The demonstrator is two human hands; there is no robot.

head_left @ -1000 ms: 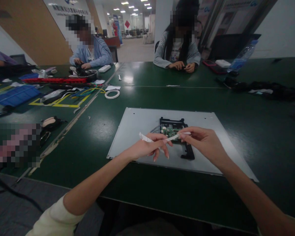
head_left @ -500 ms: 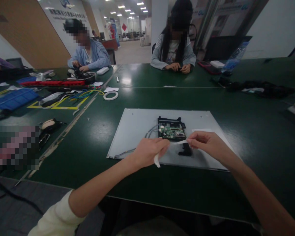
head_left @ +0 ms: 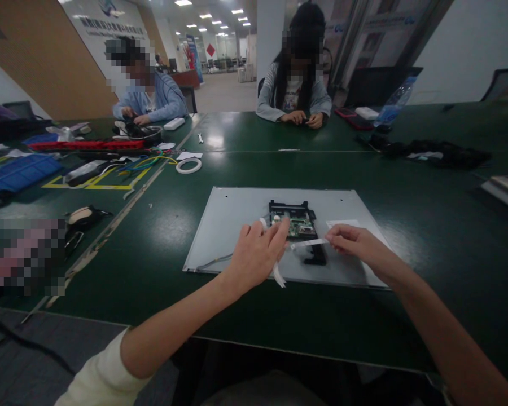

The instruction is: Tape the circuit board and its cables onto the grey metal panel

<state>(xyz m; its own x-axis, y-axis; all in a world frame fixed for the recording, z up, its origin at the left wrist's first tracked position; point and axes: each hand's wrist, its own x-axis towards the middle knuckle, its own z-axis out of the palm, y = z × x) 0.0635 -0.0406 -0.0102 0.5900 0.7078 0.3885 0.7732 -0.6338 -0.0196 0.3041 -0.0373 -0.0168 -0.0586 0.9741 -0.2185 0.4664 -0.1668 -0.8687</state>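
Our left hand (head_left: 256, 254) has uncurled, fingers forward, back upward, over the grey panel (head_left: 224, 223); we cannot tell its grip. Our right hand (head_left: 353, 243) pinches the white strip (head_left: 310, 243) stretching between our hands.

The strip (head_left: 309, 243) is white, the circuit board (head_left: 298, 225) green, the bracket (head_left: 319, 255) black and the panel (head_left: 232, 217) pale grey. The bench (head_left: 220, 316) is dark green, the tray (head_left: 23, 171) blue.
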